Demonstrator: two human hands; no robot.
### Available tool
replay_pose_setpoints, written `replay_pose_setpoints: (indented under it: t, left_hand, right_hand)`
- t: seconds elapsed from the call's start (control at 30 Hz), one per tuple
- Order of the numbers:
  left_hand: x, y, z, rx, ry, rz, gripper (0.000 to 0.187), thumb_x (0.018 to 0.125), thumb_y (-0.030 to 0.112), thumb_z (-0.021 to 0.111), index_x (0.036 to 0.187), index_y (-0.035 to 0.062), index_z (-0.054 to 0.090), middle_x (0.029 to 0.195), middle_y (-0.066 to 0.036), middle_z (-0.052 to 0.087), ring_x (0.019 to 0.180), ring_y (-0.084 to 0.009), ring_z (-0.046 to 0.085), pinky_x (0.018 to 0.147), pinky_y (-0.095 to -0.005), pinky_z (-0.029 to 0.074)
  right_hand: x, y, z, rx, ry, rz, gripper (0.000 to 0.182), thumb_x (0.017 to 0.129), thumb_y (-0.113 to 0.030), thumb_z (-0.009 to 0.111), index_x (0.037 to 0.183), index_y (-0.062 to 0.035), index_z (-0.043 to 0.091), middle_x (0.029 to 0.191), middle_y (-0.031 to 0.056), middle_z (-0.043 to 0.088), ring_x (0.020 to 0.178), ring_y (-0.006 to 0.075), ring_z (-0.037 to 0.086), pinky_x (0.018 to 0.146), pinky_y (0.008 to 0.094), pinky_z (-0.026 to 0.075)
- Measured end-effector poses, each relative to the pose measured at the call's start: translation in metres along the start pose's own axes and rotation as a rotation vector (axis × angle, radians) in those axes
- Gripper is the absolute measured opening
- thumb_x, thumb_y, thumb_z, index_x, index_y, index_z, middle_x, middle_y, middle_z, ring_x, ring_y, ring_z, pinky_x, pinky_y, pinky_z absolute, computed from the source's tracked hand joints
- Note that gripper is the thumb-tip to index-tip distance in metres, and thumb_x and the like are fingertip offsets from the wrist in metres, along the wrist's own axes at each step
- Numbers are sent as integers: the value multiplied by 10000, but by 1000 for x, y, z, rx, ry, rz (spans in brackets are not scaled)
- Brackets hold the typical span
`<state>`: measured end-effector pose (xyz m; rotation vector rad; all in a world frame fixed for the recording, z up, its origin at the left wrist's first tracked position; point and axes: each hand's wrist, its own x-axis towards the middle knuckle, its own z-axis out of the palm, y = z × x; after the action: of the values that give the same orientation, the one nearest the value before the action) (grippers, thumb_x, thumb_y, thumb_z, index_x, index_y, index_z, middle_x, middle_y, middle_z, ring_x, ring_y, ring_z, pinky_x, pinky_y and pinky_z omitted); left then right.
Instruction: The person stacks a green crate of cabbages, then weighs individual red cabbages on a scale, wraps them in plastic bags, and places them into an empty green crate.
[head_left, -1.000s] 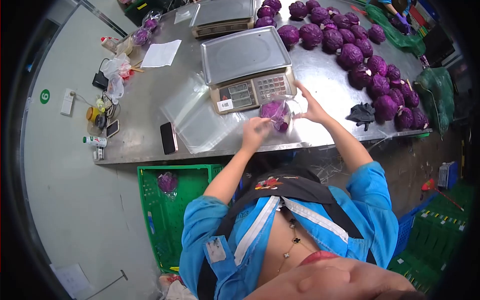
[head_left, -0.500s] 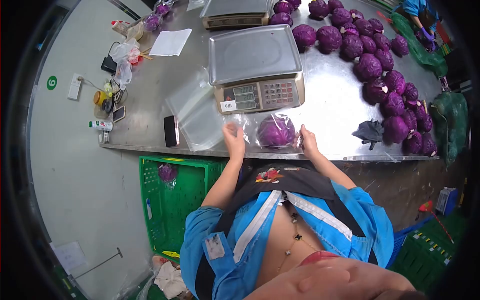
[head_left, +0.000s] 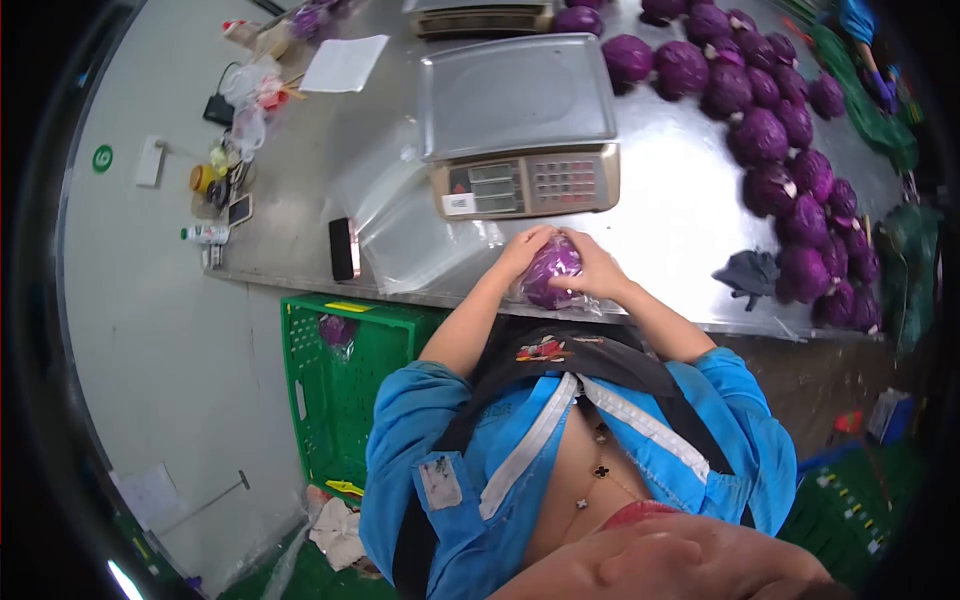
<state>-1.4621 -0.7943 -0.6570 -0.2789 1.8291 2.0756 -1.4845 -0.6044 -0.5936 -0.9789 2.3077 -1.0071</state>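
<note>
Both hands are on the cabbage [head_left: 550, 274] now, and that's the new bit: a moment ago they were apart, with the bag [head_left: 588, 303] spread out sideways between them. Going by the head view, the left hand [head_left: 527, 247] curves over the far left side and the right hand [head_left: 597, 270] cups the right, thumb across the front. So neither's wide, they're sharing one hold. Cabbage is in the clear plastic near the table [head_left: 680, 290] edge, just in front of the scale [head_left: 518, 100], not on it. Looks like the loose wrap is getting snugged in, so I'd guess the bagging's nearly done. Another wrapped one [head_left: 337, 330] sits in the green crate [head_left: 352, 400].
</note>
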Motion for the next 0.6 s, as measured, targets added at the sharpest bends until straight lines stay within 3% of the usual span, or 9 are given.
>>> replay_pose_setpoints:
  t: [0.07, 0.13, 0.17, 0.2, 0.27, 0.33, 0.4, 0.47, 0.6]
  left_hand:
    - [-28, 14, -6, -274, 77, -120, 374, 894, 287, 417, 1131, 13, 509, 1135, -66, 518, 1059, -171, 470, 917, -313, 357]
    - [-62, -11, -18, -527, 51, 96, 551, 871, 356, 458, 1276, 4, 335, 1267, -112, 395, 1203, -192, 327, 1006, -312, 243]
    - [-92, 10, -17, -369, 95, 170, 727, 825, 423, 512, 1343, 30, 188, 1341, -132, 283, 1275, -191, 188, 1042, -317, 149]
    - [-117, -2, -29, -119, 210, 376, 815, 772, 478, 556, 1352, 59, 166, 1304, -142, 330, 1243, -201, 265, 1025, -332, 207]
    - [-186, 7, -67, -383, 380, 298, 759, 775, 481, 548, 1333, 77, 228, 1274, -123, 379, 1184, -224, 359, 987, -373, 286]
    - [-255, -2, -111, -846, 530, 219, 691, 783, 489, 523, 1307, 96, 301, 1244, -105, 426, 1114, -248, 450, 941, -417, 360]
    - [-317, -22, -142, -1193, 587, 208, 625, 787, 518, 484, 1268, 133, 374, 1245, -111, 432, 1119, -275, 446, 935, -449, 365]
    - [-350, -59, -174, -1151, 882, 248, 642, 777, 572, 452, 1243, 134, 402, 1244, -117, 428, 1143, -292, 415, 953, -459, 339]
    - [-352, -116, -223, -1208, 1029, 110, 648, 761, 578, 487, 1204, 107, 439, 1210, -103, 460, 1115, -284, 430, 943, -461, 341]
  right_hand:
    - [19, 15, 13, 341, 23, 354, 789, 701, -420, 656, 1260, 26, 324, 1075, 180, 546, 970, 278, 546, 858, 339, 425]
    - [39, 51, 45, 860, -76, 398, 585, 875, -432, 418, 1260, 4, 357, 1108, 151, 541, 972, 230, 556, 822, 327, 459]
    - [42, 18, 47, 1144, -225, 470, 631, 870, -497, 355, 1261, -3, 359, 1115, 157, 536, 999, 243, 543, 823, 344, 463]
    - [38, -26, 39, 1417, -384, 569, 684, 865, -562, 292, 1263, -9, 360, 1123, 163, 530, 1027, 256, 530, 824, 362, 467]
    - [38, -92, 51, 1196, -721, 489, 795, 806, -671, 217, 1357, -100, 165, 1303, 126, 368, 1097, 286, 470, 827, 375, 462]
    - [43, -140, 80, 1178, -866, 343, 866, 805, -608, 392, 1367, -155, -87, 1353, 190, 252, 1076, 295, 482, 791, 372, 470]
    - [57, -173, 91, 884, -858, 126, 829, 821, -486, 500, 1378, -120, 6, 1311, 201, 326, 1074, 287, 485, 831, 339, 434]
    - [63, -152, 116, 738, -660, 73, 754, 816, -343, 568, 1367, -72, 130, 1247, 185, 418, 1015, 247, 522, 807, 298, 429]
    - [63, -133, 110, 831, -450, 436, 564, 827, -284, 563, 1280, -33, 340, 1072, 105, 566, 858, 155, 574, 701, 257, 444]
